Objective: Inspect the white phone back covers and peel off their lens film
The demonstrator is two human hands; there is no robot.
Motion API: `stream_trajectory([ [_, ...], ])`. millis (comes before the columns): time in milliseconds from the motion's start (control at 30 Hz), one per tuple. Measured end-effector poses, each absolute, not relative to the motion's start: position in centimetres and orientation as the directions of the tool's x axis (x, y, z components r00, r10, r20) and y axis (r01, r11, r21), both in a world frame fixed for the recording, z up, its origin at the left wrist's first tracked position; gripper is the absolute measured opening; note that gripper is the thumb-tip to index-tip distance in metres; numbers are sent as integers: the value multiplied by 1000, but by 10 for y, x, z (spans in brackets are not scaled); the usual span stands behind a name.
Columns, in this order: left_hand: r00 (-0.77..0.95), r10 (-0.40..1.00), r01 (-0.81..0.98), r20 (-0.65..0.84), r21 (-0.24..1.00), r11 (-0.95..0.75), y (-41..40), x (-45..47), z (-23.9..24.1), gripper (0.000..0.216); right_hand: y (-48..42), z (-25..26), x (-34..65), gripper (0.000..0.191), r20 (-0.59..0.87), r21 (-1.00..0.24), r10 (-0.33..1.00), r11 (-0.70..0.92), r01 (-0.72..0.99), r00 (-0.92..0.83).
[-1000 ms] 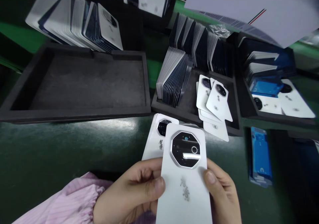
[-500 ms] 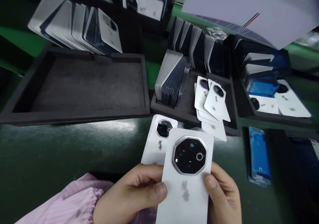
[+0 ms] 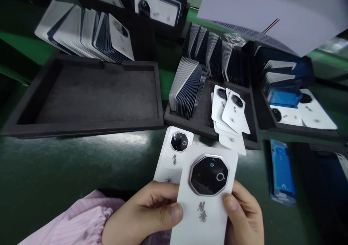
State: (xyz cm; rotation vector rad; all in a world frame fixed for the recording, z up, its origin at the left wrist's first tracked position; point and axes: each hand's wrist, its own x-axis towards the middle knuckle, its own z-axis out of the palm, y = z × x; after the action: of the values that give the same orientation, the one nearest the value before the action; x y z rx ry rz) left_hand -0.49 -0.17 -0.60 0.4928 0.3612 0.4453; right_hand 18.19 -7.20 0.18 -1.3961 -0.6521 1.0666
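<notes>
Pinching the panel (image 3: 202, 198) by its long sides looks right here: the left hand (image 3: 146, 214) grips its left edge and the right hand (image 3: 246, 216) its right, thumbs in front, leaving the lens window (image 3: 209, 175) untouched. Light, even pressure should do; squeezing could bow it, and a thumb sliding inward might smudge the lettering (image 3: 202, 211). It is held towards the near edge of the counter (image 3: 81, 172), partly covering a stack (image 3: 170, 161); holding it clear of that would guard against scuffs. Its lower end is cut off, the fingers behind it are mostly hidden, and whether the left hand touches the stack I cannot tell. A sheet (image 3: 272, 5) blocks the view towards the counter's far right corner.
</notes>
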Motion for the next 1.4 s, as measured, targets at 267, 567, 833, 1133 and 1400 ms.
stream_trajectory([
  [267, 846, 507, -352, -165, 542, 763, 5, 1, 0, 27, -68, -5, 183, 13, -344, -894, 888, -210, -396, 306],
  [567, 841, 513, -359, -173, 531, 767, 3, 3, 3, 33, -63, -4, 183, 13, -376, -883, 882, -248, -399, 285],
  [833, 839, 510, -350, -191, 529, 773, 1, 0, 4, 36, -63, 0, 178, 13, -435, -851, 851, -284, -441, 293],
  [1133, 523, 783, -201, -337, 844, 498, 1, -2, 3, 32, -66, 11, 163, 23, -522, -853, 704, -442, -278, 482],
  [1400, 489, 772, -187, -406, 816, 547, 4, 0, 3, 32, -63, 1, 173, 15, -346, -930, 853, -368, -20, 391],
])
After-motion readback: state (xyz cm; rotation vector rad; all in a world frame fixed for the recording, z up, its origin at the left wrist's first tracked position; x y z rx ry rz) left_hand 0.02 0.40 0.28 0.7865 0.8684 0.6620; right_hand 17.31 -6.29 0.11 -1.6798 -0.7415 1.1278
